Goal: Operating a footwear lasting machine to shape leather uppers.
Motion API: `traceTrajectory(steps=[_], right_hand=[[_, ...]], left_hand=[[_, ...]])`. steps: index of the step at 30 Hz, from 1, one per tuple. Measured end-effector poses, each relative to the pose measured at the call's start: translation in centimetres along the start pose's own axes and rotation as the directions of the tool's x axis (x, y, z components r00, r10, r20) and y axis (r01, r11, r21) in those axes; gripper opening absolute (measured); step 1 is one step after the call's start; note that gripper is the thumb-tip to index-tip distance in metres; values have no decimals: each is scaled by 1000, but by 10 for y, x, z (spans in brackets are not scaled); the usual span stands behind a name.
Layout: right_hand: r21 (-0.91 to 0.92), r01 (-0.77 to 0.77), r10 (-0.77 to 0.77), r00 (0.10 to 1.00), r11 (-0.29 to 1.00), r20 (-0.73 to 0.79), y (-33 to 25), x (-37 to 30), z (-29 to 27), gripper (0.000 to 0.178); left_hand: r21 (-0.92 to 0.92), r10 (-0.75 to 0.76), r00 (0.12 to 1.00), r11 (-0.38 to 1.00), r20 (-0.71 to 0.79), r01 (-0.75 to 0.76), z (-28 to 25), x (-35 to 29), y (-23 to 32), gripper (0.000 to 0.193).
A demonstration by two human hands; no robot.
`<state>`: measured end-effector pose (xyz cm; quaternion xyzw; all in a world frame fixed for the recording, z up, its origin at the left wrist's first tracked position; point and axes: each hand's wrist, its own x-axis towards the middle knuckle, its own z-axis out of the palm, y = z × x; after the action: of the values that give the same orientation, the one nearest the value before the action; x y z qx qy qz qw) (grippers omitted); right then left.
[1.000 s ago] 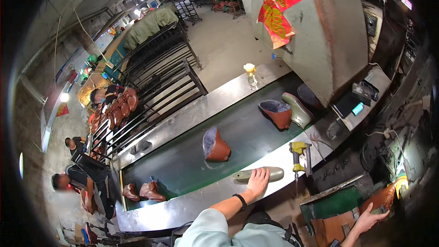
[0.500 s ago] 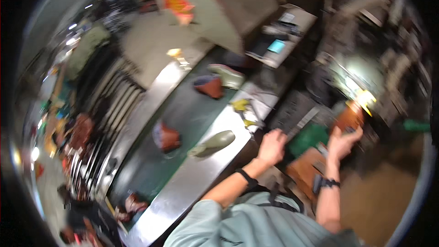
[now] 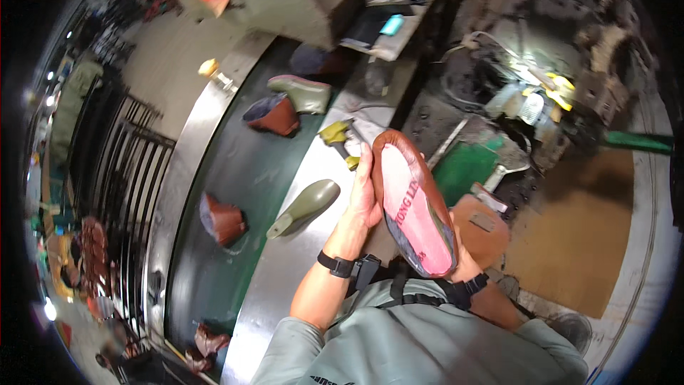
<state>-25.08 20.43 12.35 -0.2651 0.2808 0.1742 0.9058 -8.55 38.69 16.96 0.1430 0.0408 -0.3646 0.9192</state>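
In front of my body I hold a brown leather shoe upper (image 3: pixel 382 164) with its underside turned up. A pink insole (image 3: pixel 407 203) with printing covers that underside. My left hand (image 3: pixel 363 203) grips the left side, thumb along the edge towards the toe. At the lower right side, my right hand (image 3: pixel 464 262) wraps the shoe from beneath, most of its fingers hidden. Left of my left hand, an olive-green shoe last (image 3: pixel 306 207) lies on the metal ledge. A yellow-and-black hand tool (image 3: pixel 340 139) rests farther up the same ledge.
Brown boot uppers (image 3: pixel 222 219) and an olive last (image 3: pixel 303 94) sit on the green conveyor belt (image 3: pixel 206 278) at left. A lit machine (image 3: pixel 531 93) stands at far right, beside a brown board (image 3: pixel 584 228). Black racks (image 3: pixel 135 164) stand beyond the belt.
The shoe upper has come from the machine side to my front, underside now up. My left hand, formerly apart from it, has taken hold too. The whole view has shifted.
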Motion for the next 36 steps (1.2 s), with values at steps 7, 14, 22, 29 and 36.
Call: traceTrajectory(steps=[7, 14, 22, 29, 36], right_hand=[[-815, -79, 145, 989, 574, 7, 101, 164, 40, 50], [-973, 100, -532, 847, 210, -27, 156, 326, 27, 65], [-649, 9, -192, 958, 761, -212, 168, 294, 64, 35], [-508, 291, -469, 843, 811, -264, 78, 187, 28, 34], [-479, 513, -668, 706, 712, -237, -44, 34, 6, 26]], left_hand=[[755, 528, 805, 635, -270, -164, -109, -177, 130, 43], [424, 630, 507, -293, -589, 857, -274, -361, 168, 51], [602, 968, 78, 85, -239, 794, -328, -303, 239, 32], [573, 696, 576, 702, -428, -423, -80, -190, 187, 20], [161, -127, 712, 933, -691, 322, -77, -82, 67, 51]])
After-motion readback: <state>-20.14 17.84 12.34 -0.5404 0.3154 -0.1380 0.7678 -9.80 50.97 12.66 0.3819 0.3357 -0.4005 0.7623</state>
